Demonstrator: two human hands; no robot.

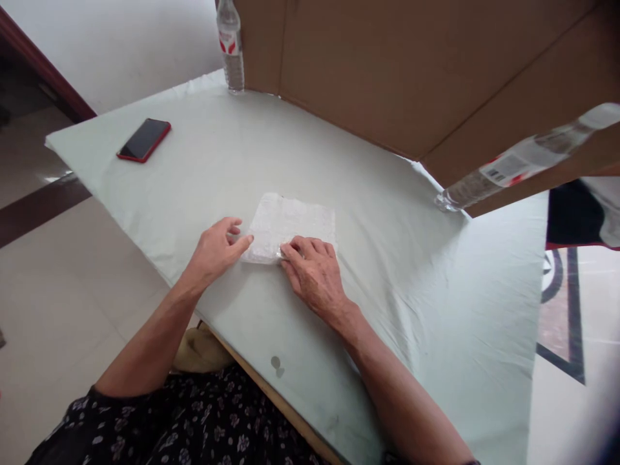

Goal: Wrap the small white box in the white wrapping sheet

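A white, textured square piece (293, 223), cloth or paper, lies flat on the table in front of me. At its left edge is my left hand (213, 252), fingers apart and slightly curled, thumb tip touching or just over the edge. My right hand (314, 271) rests over the near right part of the square, thumb and fingers closed together. A small shiny bit (281, 253) shows at those fingertips. Its kind is too small to make out, and the right hand's fingers partly hide it.
A pale green cloth covers the table (194, 174). A phone (144, 139) in a red case lies at the far left. A brown cardboard panel (358, 71) stands behind, with a clear bottle (231, 48) upright at its left end and another bottle (513, 165) at the right.
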